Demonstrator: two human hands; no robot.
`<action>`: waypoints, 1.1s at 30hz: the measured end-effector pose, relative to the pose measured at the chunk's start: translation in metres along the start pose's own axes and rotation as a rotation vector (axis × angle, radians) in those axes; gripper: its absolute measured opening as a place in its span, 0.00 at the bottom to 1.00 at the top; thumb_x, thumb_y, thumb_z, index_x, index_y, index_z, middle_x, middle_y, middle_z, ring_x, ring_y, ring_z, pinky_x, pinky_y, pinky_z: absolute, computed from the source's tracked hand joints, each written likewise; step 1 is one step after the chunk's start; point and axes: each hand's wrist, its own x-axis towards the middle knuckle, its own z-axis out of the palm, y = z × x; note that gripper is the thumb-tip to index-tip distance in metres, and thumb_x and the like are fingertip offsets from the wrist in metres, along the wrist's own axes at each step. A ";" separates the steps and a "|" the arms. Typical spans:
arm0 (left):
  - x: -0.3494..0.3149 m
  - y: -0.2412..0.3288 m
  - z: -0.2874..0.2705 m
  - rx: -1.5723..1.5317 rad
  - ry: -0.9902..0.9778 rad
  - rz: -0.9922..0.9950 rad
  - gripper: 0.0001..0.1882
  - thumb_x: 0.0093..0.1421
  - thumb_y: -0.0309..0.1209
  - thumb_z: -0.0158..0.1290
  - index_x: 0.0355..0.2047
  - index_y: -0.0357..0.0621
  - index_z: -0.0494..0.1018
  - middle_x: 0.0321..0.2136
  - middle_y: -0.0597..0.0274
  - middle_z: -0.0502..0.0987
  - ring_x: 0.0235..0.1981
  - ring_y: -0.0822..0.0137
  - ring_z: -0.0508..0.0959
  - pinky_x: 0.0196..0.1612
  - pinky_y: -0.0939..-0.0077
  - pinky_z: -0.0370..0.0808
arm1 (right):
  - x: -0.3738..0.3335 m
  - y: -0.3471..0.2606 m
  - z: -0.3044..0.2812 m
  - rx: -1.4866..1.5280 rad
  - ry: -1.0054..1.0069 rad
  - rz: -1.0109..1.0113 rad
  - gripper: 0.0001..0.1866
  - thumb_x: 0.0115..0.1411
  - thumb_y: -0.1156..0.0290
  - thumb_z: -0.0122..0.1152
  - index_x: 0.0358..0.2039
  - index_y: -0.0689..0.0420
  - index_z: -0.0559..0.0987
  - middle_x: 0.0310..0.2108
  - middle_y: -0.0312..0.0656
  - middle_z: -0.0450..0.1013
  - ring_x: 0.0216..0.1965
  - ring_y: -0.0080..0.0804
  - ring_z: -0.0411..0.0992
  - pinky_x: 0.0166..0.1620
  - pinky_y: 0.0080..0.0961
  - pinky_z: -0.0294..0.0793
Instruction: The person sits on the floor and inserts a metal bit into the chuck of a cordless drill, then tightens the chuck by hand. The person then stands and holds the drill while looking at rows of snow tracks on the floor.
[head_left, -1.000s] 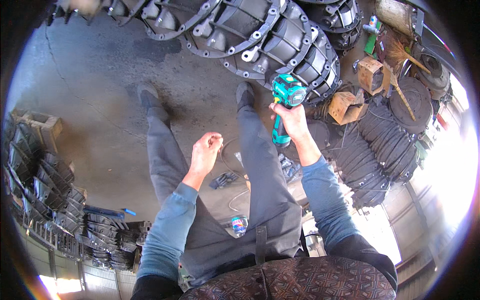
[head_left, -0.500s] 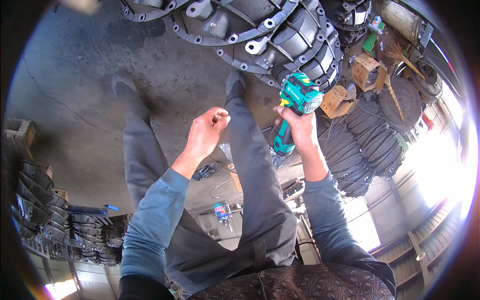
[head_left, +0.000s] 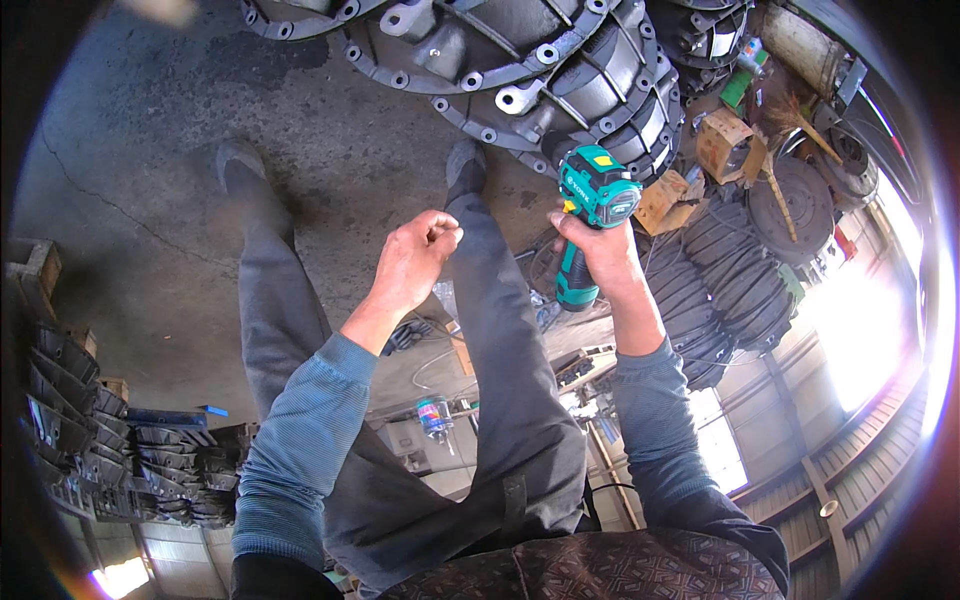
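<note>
In the head view, gripping a teal drill (head_left: 597,185) by its handle with the right hand (head_left: 600,252), fingers and thumb closed right round it; pointing the drill's dark nose toward the ribbed dark housings (head_left: 500,60) beyond, cannot tell whether touching them. Holding the left hand (head_left: 410,265) left of the drill, well apart from it, with fingers loosely curled toward the thumb; cannot tell whether grasping anything inside the curl. Standing with 2 dark shoes (head_left: 465,165) left of the drill on a grey floor (head_left: 150,150). Visible right of the drill: 2 opened cardboard boxes (head_left: 722,145), and farther off, a straw broom (head_left: 797,115). Visible nearer the body, left of the drill: a bottle with a coloured label (head_left: 435,416)
</note>
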 end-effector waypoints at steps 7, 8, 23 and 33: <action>0.001 -0.002 -0.001 -0.024 0.020 0.006 0.15 0.67 0.35 0.58 0.47 0.37 0.79 0.32 0.57 0.83 0.33 0.65 0.81 0.42 0.69 0.76 | 0.008 0.013 -0.013 -0.283 0.027 -0.161 0.15 0.57 0.73 0.71 0.44 0.60 0.81 0.35 0.37 0.81 0.28 0.28 0.78 0.35 0.27 0.77; 0.001 -0.002 -0.001 -0.023 0.023 0.002 0.15 0.67 0.35 0.58 0.47 0.37 0.79 0.32 0.57 0.83 0.33 0.65 0.81 0.42 0.68 0.76 | 0.009 0.015 -0.017 -0.454 0.048 -0.241 0.15 0.56 0.72 0.71 0.43 0.59 0.81 0.35 0.37 0.81 0.28 0.29 0.78 0.35 0.28 0.77; 0.005 0.002 -0.004 -0.039 0.001 -0.015 0.13 0.68 0.32 0.56 0.47 0.35 0.79 0.32 0.60 0.82 0.34 0.71 0.80 0.40 0.73 0.77 | 0.015 -0.006 -0.037 -0.003 -0.172 0.005 0.18 0.54 0.77 0.65 0.47 0.61 0.79 0.36 0.41 0.80 0.30 0.27 0.77 0.36 0.27 0.78; 0.001 0.009 -0.004 -0.025 -0.027 -0.048 0.13 0.68 0.31 0.56 0.47 0.35 0.79 0.33 0.62 0.82 0.35 0.74 0.79 0.42 0.75 0.77 | 0.021 -0.011 -0.043 -0.249 -0.141 -0.046 0.13 0.54 0.73 0.69 0.41 0.59 0.81 0.30 0.34 0.77 0.28 0.23 0.75 0.34 0.26 0.76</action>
